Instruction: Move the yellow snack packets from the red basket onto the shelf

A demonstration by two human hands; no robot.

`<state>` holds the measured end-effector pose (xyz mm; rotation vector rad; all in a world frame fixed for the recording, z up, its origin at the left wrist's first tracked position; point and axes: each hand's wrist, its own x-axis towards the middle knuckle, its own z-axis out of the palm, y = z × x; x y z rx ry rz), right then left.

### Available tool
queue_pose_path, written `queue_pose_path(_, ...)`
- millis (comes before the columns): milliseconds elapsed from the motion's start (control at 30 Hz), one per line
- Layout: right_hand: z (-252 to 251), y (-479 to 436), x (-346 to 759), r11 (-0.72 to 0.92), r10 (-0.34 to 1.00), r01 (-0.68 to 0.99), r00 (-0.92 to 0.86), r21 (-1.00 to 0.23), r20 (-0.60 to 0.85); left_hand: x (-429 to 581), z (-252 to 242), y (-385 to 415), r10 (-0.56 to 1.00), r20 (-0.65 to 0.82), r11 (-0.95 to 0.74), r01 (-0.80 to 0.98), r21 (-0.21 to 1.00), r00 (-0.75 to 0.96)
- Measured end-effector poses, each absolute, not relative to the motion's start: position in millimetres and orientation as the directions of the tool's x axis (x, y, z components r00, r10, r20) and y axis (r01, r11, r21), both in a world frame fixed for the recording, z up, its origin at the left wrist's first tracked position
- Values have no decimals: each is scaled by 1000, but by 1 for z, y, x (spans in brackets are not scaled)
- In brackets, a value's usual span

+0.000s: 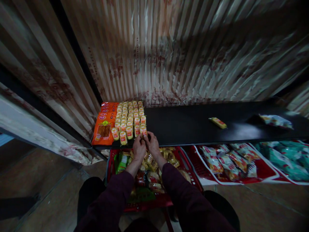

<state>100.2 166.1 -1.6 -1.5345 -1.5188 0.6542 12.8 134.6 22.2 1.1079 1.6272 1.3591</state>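
Rows of small yellow snack packets (pixel 124 119) with red labels stand close together at the left of the black shelf (pixel 178 122). At the front right corner of these rows, one yellow snack packet (pixel 143 130) is between my two hands, its lower part covered by my fingers. My left hand (pixel 139 148) pinches it from the left, fingers closed. From the right, my right hand (pixel 152 143) closes on the same packet with bent fingers. Left of the rows lie flat orange snack bags (pixel 104 127).
Below the shelf edge, a red basket (pixel 111 167) holds mixed wrapped snacks. To its right are trays of white-and-orange bags (pixel 229 161) and teal bags (pixel 287 158). A single yellow packet (pixel 218 122) and a pale bag (pixel 276 121) lie farther right on the shelf.
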Motion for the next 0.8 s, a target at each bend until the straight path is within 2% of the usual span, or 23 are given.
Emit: queue_pose_path(800,-8,180,94,32,958,580,215,-814,191,17,23,146,957,66,7,254,967,-282)
